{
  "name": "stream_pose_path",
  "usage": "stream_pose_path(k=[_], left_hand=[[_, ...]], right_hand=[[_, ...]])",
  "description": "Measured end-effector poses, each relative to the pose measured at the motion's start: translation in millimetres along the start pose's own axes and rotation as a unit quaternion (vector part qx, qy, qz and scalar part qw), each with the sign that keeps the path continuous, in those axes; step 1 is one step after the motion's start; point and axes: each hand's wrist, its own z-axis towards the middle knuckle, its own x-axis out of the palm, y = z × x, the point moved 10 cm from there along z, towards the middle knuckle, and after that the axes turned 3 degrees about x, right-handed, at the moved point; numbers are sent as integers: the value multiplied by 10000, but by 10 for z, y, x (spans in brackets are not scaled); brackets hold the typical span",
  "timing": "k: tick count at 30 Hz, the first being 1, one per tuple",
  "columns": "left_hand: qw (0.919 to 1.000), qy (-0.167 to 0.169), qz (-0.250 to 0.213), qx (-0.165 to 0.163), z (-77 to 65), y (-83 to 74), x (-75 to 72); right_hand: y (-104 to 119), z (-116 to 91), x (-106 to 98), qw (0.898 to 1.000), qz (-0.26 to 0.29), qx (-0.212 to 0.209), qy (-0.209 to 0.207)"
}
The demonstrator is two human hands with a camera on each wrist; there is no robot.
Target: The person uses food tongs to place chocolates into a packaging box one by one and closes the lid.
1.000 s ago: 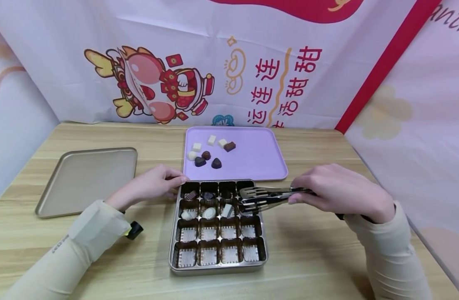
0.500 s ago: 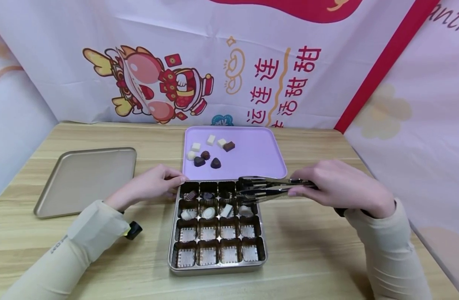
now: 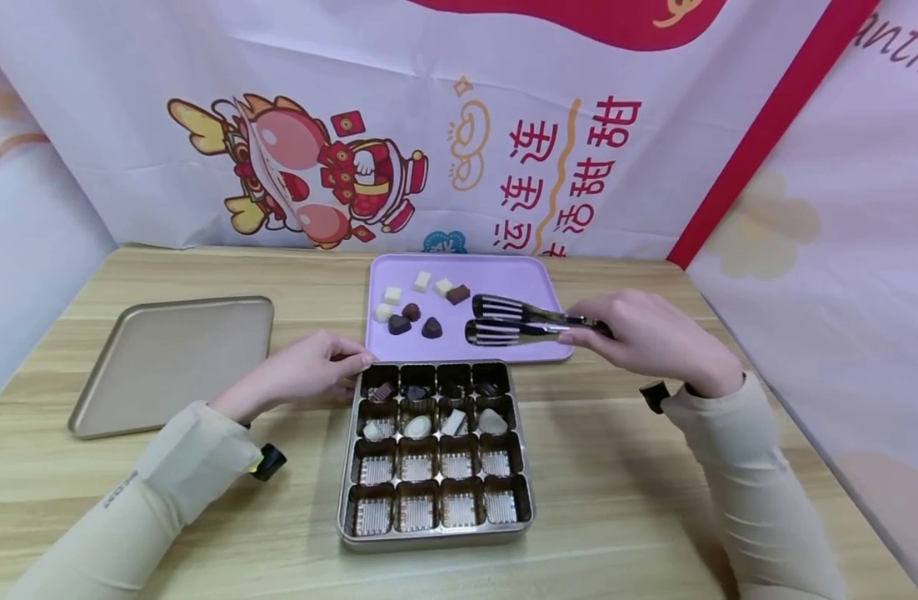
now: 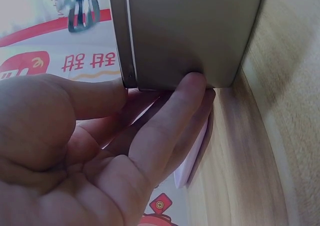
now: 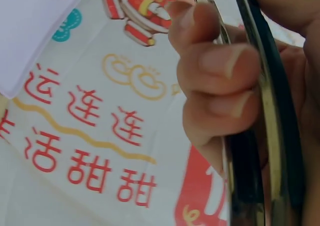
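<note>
My left hand (image 3: 309, 364) holds the far left corner of a metal chocolate box (image 3: 436, 543), thumb at the rim and fingers against its walls. In the left wrist view one finger (image 4: 172, 118) presses the side wall. Chocolates sit in the box's two far rows: dark ones (image 3: 382, 391) at the back, white ones (image 3: 417, 427) before them. The two near rows hold bare compartments. My right hand (image 3: 646, 337) grips slotted metal tongs (image 3: 534, 327), spread a little with nothing between the tips. They overlap the purple tray (image 3: 522, 279), right of its chocolates.
Several white and dark chocolates (image 3: 432, 327) lie on the left half of the purple tray. A flat beige tray (image 3: 177, 362) lies to the left on the wooden table (image 3: 616, 517). A printed cloth (image 3: 429, 117) hangs behind the table's back edge.
My right hand has lifted the tongs from the box and carried them forward over the purple tray. The chocolates in the far right compartments now show. My left hand stays put.
</note>
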Motion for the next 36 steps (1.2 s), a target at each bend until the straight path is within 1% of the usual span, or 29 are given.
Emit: stream_pose_path(k=[3, 6, 9, 15, 17, 22, 27, 31, 36], left_hand=[[10000, 14, 2, 17, 10, -10, 9], [10000, 30, -82, 8, 15, -15, 18], [10000, 24, -78, -6, 13, -16, 15], [10000, 6, 36, 23, 7, -25, -1], [10000, -7, 77, 21, 3, -22, -7], [10000, -16, 45, 19, 0, -12, -2], [9999, -48, 123, 44, -2, -29, -1], [9999, -61, 132, 63, 5, -46, -3], [9997, -78, 219, 16, 3, -30, -13]], right_hand=[[-108, 96, 48, 9998, -10, 206, -33], [-161, 189, 84, 9994, -60, 354, -19], [-165, 274, 113, 9991, -104, 416, 15], [-100, 465, 249, 9992, -121, 344, 160], [-76, 533, 313, 9988, -265, 374, 198], [-51, 670, 512, 9944, -766, 653, 323], [-18, 740, 700, 9913, -955, 755, 493], [9, 780, 798, 9915, -970, 691, 527], [26, 823, 904, 9911, -1027, 638, 549]])
